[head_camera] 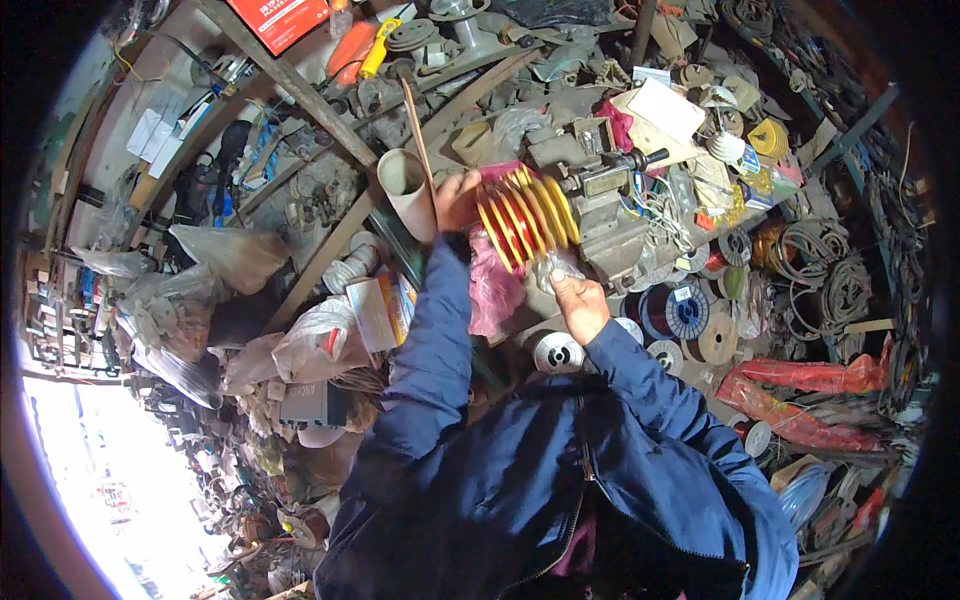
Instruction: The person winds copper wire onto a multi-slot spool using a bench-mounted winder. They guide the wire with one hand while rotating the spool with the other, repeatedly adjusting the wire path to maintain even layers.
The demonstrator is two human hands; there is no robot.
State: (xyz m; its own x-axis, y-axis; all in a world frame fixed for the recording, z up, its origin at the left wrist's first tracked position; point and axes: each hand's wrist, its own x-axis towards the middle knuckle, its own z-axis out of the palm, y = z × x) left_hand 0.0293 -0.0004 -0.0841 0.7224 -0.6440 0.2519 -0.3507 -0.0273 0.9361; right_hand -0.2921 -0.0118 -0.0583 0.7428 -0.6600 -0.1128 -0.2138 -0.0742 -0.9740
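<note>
A yellow ribbed coil former (529, 217) with reddish wire in its grooves sits at the centre, in line with a winding machine (606, 180) to its right. My left hand (457, 201) is at the former's left end; its fingertips are partly hidden, so its grip is unclear. My right hand (581, 300) pinches a piece of clear plastic film (555, 268) just under the former's lower right edge. Pink plastic sheeting (495, 289) hangs below the former. Left of my left hand stand a cardboard tube (405, 187) and a thin wooden strip (420, 142).
Wire spools (686, 311) crowd the area right of my right hand. Papers (664, 112) and a yellow ribbed former (769, 139) lie at the upper right. Wooden beams (322, 259) cross on the left, near plastic bags (232, 255). A yellow tool (380, 46) lies at the top.
</note>
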